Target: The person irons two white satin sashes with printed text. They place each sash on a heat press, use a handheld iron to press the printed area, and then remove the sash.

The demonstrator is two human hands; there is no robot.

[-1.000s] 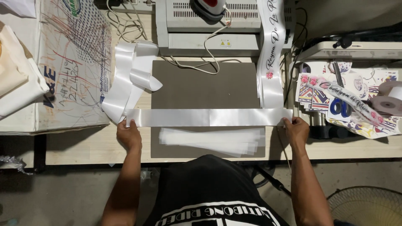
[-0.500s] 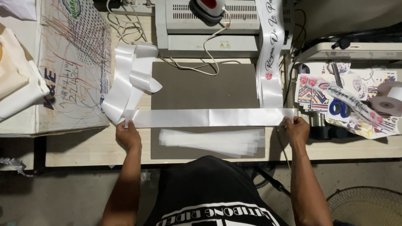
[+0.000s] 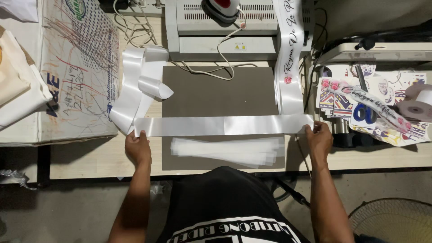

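Note:
A long white satin ribbon (image 3: pixel 220 125) lies stretched flat across a brown mat (image 3: pixel 220 92) on the wooden table. My left hand (image 3: pixel 137 148) pins the ribbon's left end with its fingertips. My right hand (image 3: pixel 319 139) holds the right end at the mat's edge. A stack of translucent strips (image 3: pixel 227 150) rests just below the ribbon, between my hands. The ribbon's left part loops up into loose folds (image 3: pixel 139 85).
A white laminating machine (image 3: pixel 225 27) with a red-and-grey iron (image 3: pixel 222 6) on top stands at the back. A printed white sash (image 3: pixel 288 54) hangs down from it. Printed sheets, scissors and ribbon rolls (image 3: pixel 373 105) crowd the right. A scribbled board (image 3: pixel 76 67) lies left. A fan (image 3: pixel 391 220) sits low right.

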